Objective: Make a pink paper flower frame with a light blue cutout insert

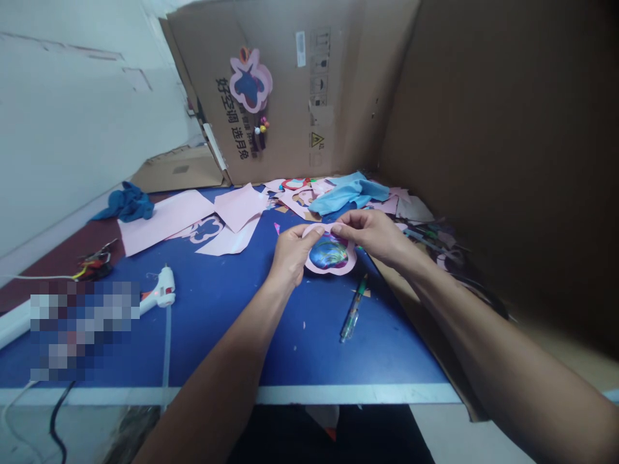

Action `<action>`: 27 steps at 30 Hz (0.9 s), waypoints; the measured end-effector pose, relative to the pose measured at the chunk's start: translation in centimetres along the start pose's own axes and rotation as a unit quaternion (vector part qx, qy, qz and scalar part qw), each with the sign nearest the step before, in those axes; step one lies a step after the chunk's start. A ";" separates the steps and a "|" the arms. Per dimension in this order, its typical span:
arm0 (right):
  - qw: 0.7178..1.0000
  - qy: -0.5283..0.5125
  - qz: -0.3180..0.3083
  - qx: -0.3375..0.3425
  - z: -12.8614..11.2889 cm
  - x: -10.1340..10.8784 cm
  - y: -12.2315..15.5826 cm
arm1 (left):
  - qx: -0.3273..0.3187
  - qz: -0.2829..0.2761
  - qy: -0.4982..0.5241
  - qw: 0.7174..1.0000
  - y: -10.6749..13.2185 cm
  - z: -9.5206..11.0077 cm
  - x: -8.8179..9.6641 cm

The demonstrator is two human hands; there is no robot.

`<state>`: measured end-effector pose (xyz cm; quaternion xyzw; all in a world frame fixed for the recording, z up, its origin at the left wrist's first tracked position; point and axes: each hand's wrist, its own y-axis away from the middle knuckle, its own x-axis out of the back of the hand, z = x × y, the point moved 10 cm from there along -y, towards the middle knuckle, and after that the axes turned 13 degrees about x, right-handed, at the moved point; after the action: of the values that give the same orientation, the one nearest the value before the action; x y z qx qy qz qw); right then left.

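A pink flower-shaped paper cutout [329, 252] with a shiny blue-green and purple centre is held up over the blue table [300, 354]. My left hand [289, 254] pinches its left edge, thumb on the front face. My right hand [371, 235] grips the top right edge between thumb and fingers. Below the cutout, a clear pen with a green end [354, 309] lies on the table. To the left rests a white glue gun [165, 287] with a glue stick trailing from it.
Pink paper sheets [167, 219] and a light blue cloth [351, 193] lie at the back, with scraps around them. A darker blue cloth [126, 203] sits back left, pliers [97, 261] nearer. Cardboard [348, 77] walls the back and right; a pink flower ornament [251, 84] hangs there.
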<state>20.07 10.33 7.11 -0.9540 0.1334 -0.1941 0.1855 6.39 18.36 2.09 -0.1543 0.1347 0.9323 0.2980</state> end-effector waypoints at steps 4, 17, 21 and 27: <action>1.000 0.008 0.002 -0.001 0.0 0.1 0.0 | -0.002 0.006 0.001 1.000 0.0 0.0 0.2; 1.000 0.000 0.010 -0.005 -0.5 0.2 0.0 | -0.006 -0.007 0.008 1.000 0.1 0.0 -0.1; 1.000 0.005 0.009 -0.006 -0.5 0.3 0.0 | -0.007 -0.011 0.008 1.000 0.1 0.0 -0.1; 1.000 -0.001 -0.005 -0.009 -0.5 0.1 0.1 | -0.013 -0.011 -0.003 1.000 0.1 0.1 -0.1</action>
<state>19.94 10.04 7.47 -0.9566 0.1299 -0.1924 0.1760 6.40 18.26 2.27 -0.1566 0.1200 0.9312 0.3066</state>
